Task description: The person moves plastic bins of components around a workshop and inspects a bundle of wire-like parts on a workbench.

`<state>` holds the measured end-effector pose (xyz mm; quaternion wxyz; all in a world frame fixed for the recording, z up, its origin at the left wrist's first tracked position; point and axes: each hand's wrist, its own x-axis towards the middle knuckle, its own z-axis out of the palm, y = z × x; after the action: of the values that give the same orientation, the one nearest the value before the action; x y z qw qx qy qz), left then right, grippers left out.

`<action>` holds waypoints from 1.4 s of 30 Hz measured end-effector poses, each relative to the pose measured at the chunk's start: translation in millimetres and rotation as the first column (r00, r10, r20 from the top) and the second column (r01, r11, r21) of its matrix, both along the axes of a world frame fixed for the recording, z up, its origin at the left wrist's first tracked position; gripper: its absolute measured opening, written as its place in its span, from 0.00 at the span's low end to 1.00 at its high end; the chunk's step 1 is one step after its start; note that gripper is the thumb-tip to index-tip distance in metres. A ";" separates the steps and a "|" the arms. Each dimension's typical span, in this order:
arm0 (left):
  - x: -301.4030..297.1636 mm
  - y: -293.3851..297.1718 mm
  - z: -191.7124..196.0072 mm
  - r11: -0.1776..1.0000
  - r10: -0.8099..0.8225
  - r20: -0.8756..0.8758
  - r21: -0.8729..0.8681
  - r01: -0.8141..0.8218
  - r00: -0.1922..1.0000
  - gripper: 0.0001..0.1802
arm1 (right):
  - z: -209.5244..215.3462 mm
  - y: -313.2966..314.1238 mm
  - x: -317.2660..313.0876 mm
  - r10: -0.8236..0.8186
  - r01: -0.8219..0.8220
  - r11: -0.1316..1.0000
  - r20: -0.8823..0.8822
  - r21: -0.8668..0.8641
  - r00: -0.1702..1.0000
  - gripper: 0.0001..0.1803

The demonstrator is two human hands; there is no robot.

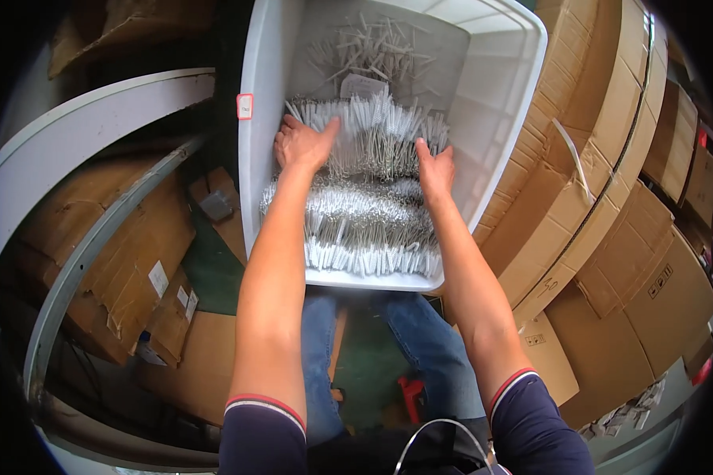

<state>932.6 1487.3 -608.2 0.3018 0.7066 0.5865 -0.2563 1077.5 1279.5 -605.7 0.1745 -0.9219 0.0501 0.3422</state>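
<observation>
A deep white plastic bin (495, 103) stands in front of me, holding many thin white-tipped wire brushes. One row of the brushes (380, 131) lies across its middle, tips up, between my hands. My left hand (303, 144) grips the left end of this row, thumb on the near side and fingers partly hidden behind the brushes. At the right end my right hand (436, 168) presses in, thumb raised, its other fingers partly out of sight. Closer to me sits another dense row of brushes (372, 257). Loose brushes (380, 51) lie scattered at the far end, beside a small paper slip (363, 85).
Tall cardboard cartons (562, 174) stand close along the bin's right side. To the left are a metal rail (95, 245), a pale curved beam (95, 107) and brown boxes (127, 253). A red object (410, 396) is on the green floor by my legs.
</observation>
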 end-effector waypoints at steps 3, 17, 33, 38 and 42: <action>2.7 3.2 3.8 0.989 0.123 0.046 -0.083 -0.119 0.991 0.66 | -15.1 4.2 1.8 -0.101 0.100 0.995 0.033 0.011 0.994 0.51; -25.1 26.9 -26.0 0.893 0.349 0.278 -0.387 -0.229 0.895 0.65 | -29.4 12.9 21.8 -0.165 0.286 0.852 -0.294 0.439 0.941 0.53; -16.8 29.3 -17.0 0.748 0.480 0.372 -0.646 -0.150 0.794 0.59 | -34.1 12.6 29.5 0.087 0.134 0.854 -0.393 0.502 0.916 0.61; -4.4 21.8 -15.8 0.702 0.619 0.407 -0.671 -0.240 0.672 0.50 | -32.0 24.1 39.6 0.141 0.214 0.762 -0.480 0.611 0.866 0.60; -11.0 25.6 -26.3 0.644 0.647 0.368 -0.733 -0.220 0.668 0.49 | -25.0 17.2 33.1 0.056 0.336 0.714 -0.529 0.614 0.847 0.63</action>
<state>921.6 1512.9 -634.5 0.7454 0.4302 0.4965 -0.1130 1110.6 1296.7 -630.7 0.5093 -0.6583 0.0371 0.5531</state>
